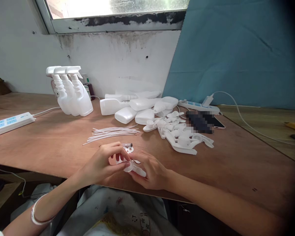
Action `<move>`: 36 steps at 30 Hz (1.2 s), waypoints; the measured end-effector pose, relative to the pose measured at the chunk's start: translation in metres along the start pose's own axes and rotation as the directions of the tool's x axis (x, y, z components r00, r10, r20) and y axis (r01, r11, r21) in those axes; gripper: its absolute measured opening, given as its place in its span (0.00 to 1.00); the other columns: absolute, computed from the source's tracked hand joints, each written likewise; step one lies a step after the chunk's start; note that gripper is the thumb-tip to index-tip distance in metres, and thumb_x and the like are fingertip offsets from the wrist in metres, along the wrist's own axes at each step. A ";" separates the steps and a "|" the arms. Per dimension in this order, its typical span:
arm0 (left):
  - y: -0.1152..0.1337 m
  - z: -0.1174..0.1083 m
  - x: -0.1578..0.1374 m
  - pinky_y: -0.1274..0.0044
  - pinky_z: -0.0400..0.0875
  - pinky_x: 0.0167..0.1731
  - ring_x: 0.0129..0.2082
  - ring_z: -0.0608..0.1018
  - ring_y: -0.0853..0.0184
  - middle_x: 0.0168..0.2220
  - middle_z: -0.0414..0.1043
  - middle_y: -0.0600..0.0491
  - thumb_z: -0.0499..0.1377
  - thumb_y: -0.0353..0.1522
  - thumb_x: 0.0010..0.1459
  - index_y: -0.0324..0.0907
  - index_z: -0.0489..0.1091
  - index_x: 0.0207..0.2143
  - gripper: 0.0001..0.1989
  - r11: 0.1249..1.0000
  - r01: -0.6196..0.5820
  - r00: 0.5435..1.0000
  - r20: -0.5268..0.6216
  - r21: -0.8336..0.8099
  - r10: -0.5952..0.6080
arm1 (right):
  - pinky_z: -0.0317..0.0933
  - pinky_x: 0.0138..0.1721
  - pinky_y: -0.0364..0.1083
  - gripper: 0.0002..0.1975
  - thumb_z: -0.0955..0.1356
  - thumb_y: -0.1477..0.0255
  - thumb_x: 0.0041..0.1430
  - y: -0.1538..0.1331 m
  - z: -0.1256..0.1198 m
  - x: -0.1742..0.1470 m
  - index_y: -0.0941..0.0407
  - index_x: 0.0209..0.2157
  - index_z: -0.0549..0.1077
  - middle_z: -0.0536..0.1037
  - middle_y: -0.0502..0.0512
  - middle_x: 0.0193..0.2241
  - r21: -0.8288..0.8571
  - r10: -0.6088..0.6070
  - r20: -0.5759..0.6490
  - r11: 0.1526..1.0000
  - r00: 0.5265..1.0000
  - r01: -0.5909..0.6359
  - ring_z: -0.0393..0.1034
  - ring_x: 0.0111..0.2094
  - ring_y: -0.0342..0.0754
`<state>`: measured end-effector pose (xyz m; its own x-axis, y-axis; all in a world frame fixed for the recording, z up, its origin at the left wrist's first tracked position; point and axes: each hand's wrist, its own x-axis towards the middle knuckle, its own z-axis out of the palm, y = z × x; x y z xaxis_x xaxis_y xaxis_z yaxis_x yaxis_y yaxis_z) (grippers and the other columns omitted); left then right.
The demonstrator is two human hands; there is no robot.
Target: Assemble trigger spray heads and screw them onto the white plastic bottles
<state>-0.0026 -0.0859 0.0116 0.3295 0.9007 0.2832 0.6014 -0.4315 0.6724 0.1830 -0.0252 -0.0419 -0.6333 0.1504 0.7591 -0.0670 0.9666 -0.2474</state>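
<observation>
Close to the table's front edge, both hands are closed on a white spray trigger head (139,170). My right hand (154,170) wraps around its body from the right. Thumb and fingers of my left hand (105,160) pinch the round collar end, and the fingers partly hide it. Just beyond the hands lie small white ring washers (130,149) and a short dark-tipped cylinder (127,145). Farther back there is a loose bundle of thin white dip tubes (113,133). A pile of white trigger heads (182,132) spreads to the right.
White empty-looking bottles (126,114) lie in a heap at the back. Three assembled spray bottles (82,98) stand at the back left, near a dark bottle (90,89). Power strips (12,123) with cables sit on both sides. A phone (218,123) lies right of the trigger heads.
</observation>
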 end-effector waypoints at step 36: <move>-0.026 -0.005 -0.006 0.74 0.59 0.36 0.36 0.72 0.67 0.38 0.73 0.52 0.57 0.31 0.57 0.41 0.66 0.37 0.04 0.750 -0.525 0.847 0.163 0.403 0.506 | 0.65 0.38 0.47 0.09 0.66 0.75 0.55 0.008 -0.007 0.006 0.60 0.39 0.67 0.76 0.56 0.36 -0.118 -0.155 0.142 0.978 0.978 0.172 0.67 0.37 0.47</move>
<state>-0.0240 -0.0800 -0.0037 0.7015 0.5367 0.4689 0.5712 -0.8169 0.0803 0.1838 -0.0151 -0.0357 -0.7183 -0.0319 0.6950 -0.0835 0.9957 -0.0405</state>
